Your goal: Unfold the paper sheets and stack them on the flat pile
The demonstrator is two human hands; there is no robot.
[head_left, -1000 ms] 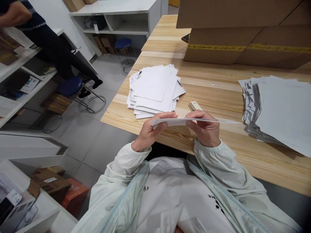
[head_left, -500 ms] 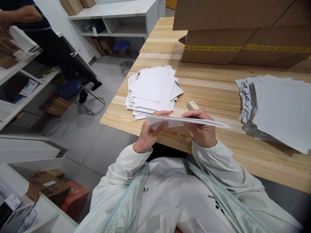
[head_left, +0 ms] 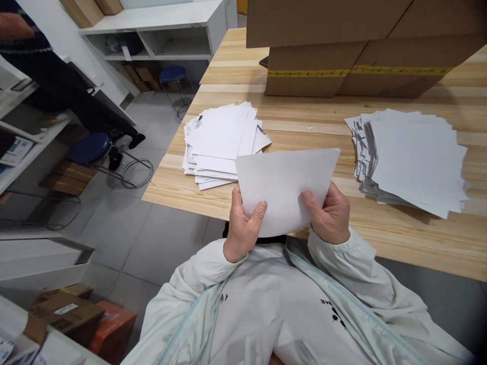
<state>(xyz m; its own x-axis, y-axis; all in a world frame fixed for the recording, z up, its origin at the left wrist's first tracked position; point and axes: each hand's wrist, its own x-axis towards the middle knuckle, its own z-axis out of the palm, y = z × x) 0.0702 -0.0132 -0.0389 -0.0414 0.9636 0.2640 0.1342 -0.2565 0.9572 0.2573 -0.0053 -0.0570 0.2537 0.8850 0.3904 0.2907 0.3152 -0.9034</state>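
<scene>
A folded white sheet (head_left: 283, 185), previously held flat and edge-on, is now tilted upright above the worktop's (head_left: 399, 238) near edge, pinched at its lower corners by the left hand (head_left: 243, 230) and right hand (head_left: 329, 213), between two paper stacks (head_left: 222, 142).

Cardboard boxes (head_left: 342, 56) at table (head_left: 399, 233) back; blue stool (head_left: 89, 148) on floor; white shelving (head_left: 160, 30) beyond.
</scene>
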